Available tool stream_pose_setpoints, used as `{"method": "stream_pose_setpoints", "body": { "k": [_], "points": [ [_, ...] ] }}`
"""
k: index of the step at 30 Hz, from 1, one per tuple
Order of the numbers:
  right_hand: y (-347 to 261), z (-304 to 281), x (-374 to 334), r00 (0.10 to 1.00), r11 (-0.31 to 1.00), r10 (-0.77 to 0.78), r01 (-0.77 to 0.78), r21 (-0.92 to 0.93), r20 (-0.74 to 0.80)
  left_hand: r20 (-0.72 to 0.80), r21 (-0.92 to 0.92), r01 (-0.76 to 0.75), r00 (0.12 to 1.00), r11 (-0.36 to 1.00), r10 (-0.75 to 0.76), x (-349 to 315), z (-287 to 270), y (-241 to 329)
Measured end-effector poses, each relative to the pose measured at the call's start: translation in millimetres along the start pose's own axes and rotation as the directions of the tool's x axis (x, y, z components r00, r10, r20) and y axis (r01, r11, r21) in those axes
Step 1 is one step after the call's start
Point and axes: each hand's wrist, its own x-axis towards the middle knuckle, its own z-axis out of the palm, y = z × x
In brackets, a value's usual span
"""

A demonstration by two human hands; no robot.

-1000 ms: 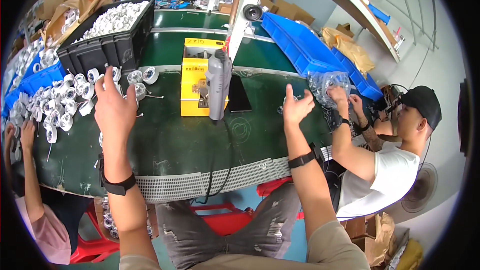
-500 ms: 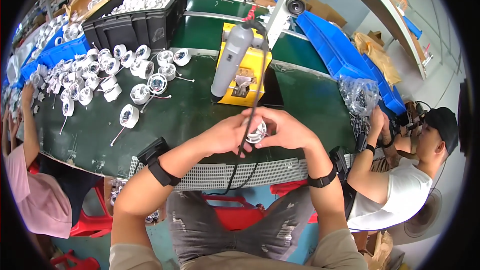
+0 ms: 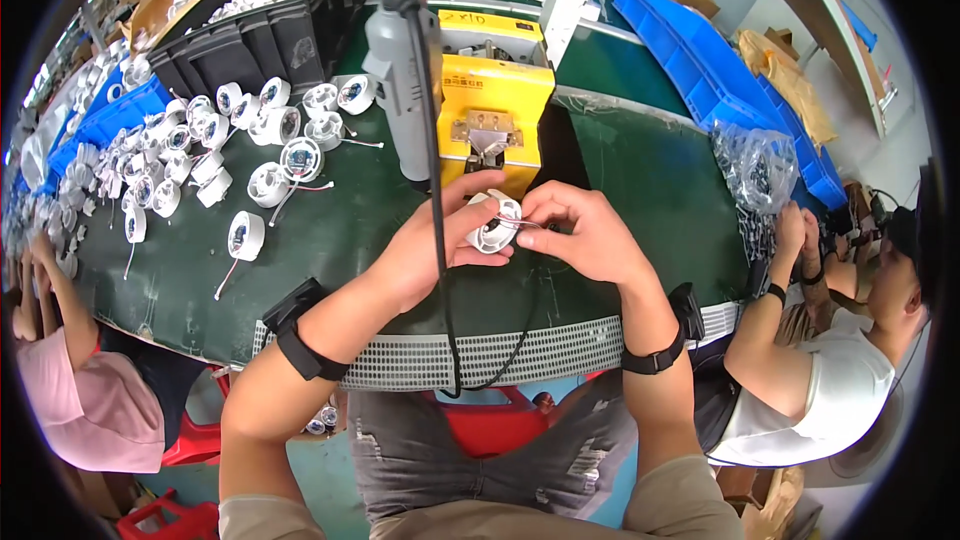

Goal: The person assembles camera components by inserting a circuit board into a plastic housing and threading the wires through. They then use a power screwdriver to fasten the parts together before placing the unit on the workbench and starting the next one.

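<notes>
My left hand (image 3: 420, 246) is closed round the side of a round white plastic housing (image 3: 492, 236), its open face turned up toward me. Thin reddish wires (image 3: 516, 222) run out of the housing to the right. They end between the thumb and forefinger of my right hand (image 3: 590, 238), which pinches them close to the rim. Just beyond my hands stands a yellow machine (image 3: 495, 80) with a metal fixture on its front. A grey cylindrical hand tool (image 3: 402, 105) hangs to its left, and its black cable (image 3: 441, 260) passes in front of my left hand.
Many similar white housings (image 3: 245, 236) with wire leads lie on the green table (image 3: 330, 260) at left. Behind them stands a black crate (image 3: 250, 50) heaped with white parts. Blue trays (image 3: 670, 60) and a clear plastic bag (image 3: 755, 170) are at right. Co-workers sit on both sides.
The housing now shows its open face more fully. My right hand has drawn away from its side and now pinches the wires. The whole view has shifted, and the hanging tool appears farther left.
</notes>
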Motion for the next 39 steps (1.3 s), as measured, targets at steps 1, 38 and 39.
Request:
{"method": "stream_pose_setpoints", "body": {
  "k": [1,38,39],
  "points": [
    [0.8,-1.2,0.8,1.0,1.0,0.002,-0.002,0.026,-0.007,0.027,-0.003,0.011,1.0,1.0,-0.011,-0.3,-0.4,1.5],
    [-10.1,34.6,1.9,0.8,0.867,-0.463,0.32,-0.381,-0.381,0.098,-0.119,0.032,0.995,0.992,-0.021,4.8,0.4,-2.1],
    [-10.5,35.5,2.1,0.766,0.844,-0.504,0.339,-0.416,-0.4,0.107,-0.153,0.049,0.994,0.987,-0.033,3.7,0.3,-0.4]
  ]
}}
